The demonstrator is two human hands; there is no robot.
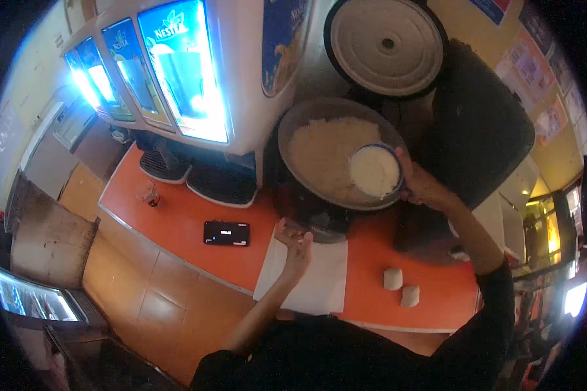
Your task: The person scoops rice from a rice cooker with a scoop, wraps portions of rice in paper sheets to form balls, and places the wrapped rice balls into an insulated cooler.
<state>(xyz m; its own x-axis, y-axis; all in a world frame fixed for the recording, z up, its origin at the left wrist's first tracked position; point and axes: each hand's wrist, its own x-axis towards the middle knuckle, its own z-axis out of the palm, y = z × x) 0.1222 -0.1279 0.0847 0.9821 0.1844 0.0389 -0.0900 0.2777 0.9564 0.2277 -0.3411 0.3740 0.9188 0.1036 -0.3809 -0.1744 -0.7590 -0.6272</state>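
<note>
A round rice cooker point(287, 140) stands on the orange counter with white rice point(319, 156) inside. Over the rice, at the cooker's right side, is a small blue-rimmed bowl point(375, 171) full of rice. My right hand point(419, 182) grips that bowl at its right edge. Below the cooker, my left hand point(297, 251) hovers palm up over a white sheet point(316, 280), its fingers apart and nothing in it. The cooker's round lid point(388, 45) is raised behind the pot.
A drink dispenser point(241, 124) with lit Nestea panels stands at the left, its drip trays point(222, 182) in front. A black phone point(226, 233) and a small clear cup point(150, 194) lie nearby. Two small white squarish pieces point(401, 287) sit at the right.
</note>
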